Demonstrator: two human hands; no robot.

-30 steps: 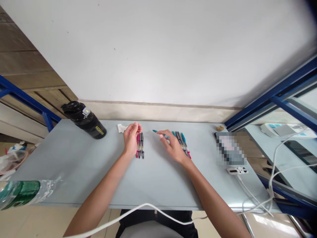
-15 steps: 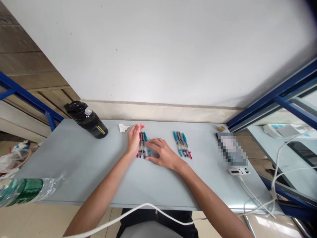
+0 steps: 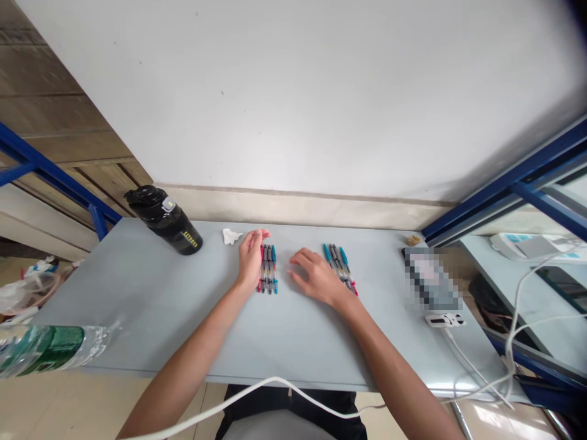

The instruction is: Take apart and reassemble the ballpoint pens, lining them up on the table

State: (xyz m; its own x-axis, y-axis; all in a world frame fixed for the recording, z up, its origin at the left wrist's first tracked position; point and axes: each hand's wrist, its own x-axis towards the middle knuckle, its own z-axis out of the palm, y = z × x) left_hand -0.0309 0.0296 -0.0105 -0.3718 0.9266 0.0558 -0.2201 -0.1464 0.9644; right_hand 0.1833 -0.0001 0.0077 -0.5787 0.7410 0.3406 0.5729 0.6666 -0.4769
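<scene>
Several pens (image 3: 269,269) with pink, dark grey and teal caps lie side by side in a row at the middle of the grey table (image 3: 174,305). My left hand (image 3: 251,260) stands on its edge along the left side of this row, palm toward the pens, fingers loosely extended and holding nothing. Between this row and another group of pens hovers my right hand (image 3: 316,275), empty, its fingers bent and apart. The second group of pens (image 3: 337,261), with teal and dark ends and a pink tip, lies slanted to the right, partly covered by my right hand.
A black bottle (image 3: 167,223) and a crumpled white tissue (image 3: 232,236) are at the back left. A clear plastic bottle (image 3: 55,348) is at the left front. On the right are a blurred phone-like object (image 3: 431,278), a white device (image 3: 444,320) and white cables (image 3: 477,370).
My right hand has moved right, away from the left row of pens, toward the second group. The teal pen now lies straight against the others. My left hand stays beside the row.
</scene>
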